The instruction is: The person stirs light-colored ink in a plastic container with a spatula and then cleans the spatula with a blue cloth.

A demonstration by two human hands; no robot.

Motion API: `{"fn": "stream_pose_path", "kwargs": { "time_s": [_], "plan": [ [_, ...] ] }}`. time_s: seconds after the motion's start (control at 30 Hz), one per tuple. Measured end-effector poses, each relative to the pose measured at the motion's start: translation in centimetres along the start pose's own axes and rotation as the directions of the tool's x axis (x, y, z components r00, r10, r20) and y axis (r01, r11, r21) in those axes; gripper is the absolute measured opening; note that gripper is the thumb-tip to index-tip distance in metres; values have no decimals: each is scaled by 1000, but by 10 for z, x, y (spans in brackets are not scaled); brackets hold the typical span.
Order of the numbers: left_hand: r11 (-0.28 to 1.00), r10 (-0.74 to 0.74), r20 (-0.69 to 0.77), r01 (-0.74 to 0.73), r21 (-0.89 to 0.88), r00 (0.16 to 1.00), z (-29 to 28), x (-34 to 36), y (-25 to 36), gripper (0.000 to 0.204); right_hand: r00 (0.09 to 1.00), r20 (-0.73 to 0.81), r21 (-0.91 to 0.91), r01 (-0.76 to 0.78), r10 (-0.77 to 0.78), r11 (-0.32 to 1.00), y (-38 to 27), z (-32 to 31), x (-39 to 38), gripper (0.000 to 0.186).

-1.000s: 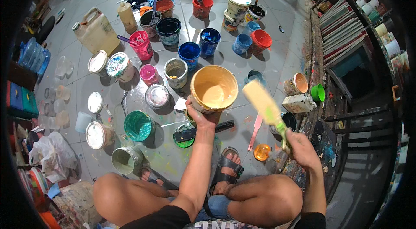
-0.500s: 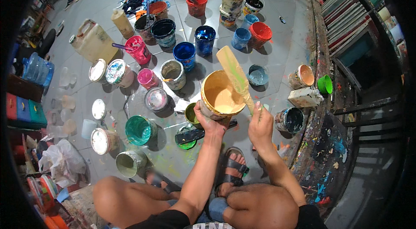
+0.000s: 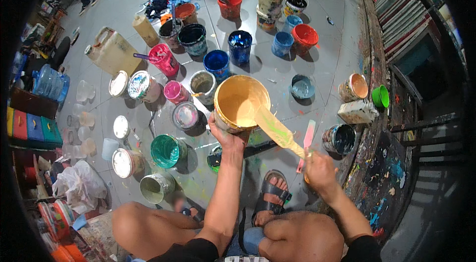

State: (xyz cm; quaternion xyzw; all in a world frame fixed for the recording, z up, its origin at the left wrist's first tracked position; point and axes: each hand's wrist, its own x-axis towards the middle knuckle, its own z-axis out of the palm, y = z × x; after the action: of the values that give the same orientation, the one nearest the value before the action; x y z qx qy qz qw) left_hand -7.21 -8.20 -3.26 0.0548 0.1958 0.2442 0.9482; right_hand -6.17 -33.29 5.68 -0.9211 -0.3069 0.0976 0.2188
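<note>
My left hand (image 3: 230, 139) grips a tub of creamy yellow paint (image 3: 233, 87) from below and its near side, holding it above the floor with its mouth tilted toward me. In my closed right hand (image 3: 320, 173) is the handle of a flat paint spatula (image 3: 278, 132), coated in yellow paint with green streaks. Its blade slants up to the left, and the tip overlaps the tub's right rim; whether it touches I cannot tell. A pink-bladed spatula (image 3: 307, 138) lies on the floor beside my right hand.
Several open paint tubs surround the work, including a green one (image 3: 168, 151), a dark blue one (image 3: 216, 65) and a black one (image 3: 339, 139). A yellowish jerrycan (image 3: 114, 51) stands far left. On the right runs a paint-stained wooden bench (image 3: 369, 160). My sandalled foot (image 3: 271, 193) is below.
The spatula has swung down from upright over the tub to a low slant at its right rim. My right hand has moved right and down; the tub has shifted left.
</note>
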Motion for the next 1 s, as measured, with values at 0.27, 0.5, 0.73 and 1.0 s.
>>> {"fn": "stream_pose_path", "kwargs": {
  "time_s": [0.27, 0.5, 0.73, 1.0],
  "plan": [
    [976, -196, 56, 201, -85, 979, 12, -3, -36, 70, 839, -270, -18, -495, 472, 869, 57, -67, -63, 35],
    [807, -581, -224, 590, -30, 782, 2, -10, -86, 79, 495, -436, 410, -634, 752, 655, 68, -13, -85, 51],
    [629, -704, -190, 726, 278, 684, -71, 61, -94, 82, 646, -214, 427, -613, 733, 665, 130, 30, -103, 44],
    [477, -517, -515, 730, 489, 683, -84, 82, -102, 79, 733, -383, 306, -474, 563, 826, 122, 55, -80, 39]
  ]
}}
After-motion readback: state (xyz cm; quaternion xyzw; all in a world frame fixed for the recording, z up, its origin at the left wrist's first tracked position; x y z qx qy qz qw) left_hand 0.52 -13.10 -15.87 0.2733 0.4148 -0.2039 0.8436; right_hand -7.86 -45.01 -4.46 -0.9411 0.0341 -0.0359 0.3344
